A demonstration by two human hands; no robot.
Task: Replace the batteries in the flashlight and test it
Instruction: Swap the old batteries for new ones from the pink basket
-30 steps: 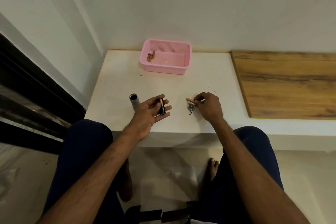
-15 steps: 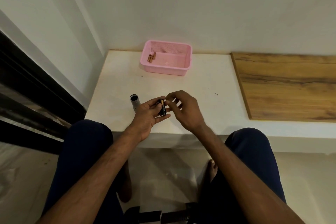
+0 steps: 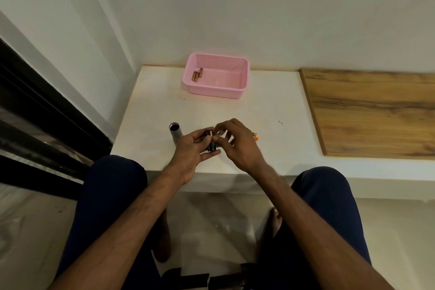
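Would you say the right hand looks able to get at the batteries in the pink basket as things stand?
Probably yes: the pink basket is open-topped and the bare table lies between it and the right hand. The batteries lie uncovered at its left end.

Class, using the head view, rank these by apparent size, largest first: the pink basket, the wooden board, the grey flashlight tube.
1. wooden board
2. pink basket
3. grey flashlight tube, partly hidden by the left hand

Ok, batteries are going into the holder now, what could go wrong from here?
1. The left hand holds the black battery holder off the white table; a fumbled cell may drop to the floor.
2. The grey flashlight tube stands upright beside that hand, easily knocked over.
3. The small orange battery lies loose behind the right hand and may roll.
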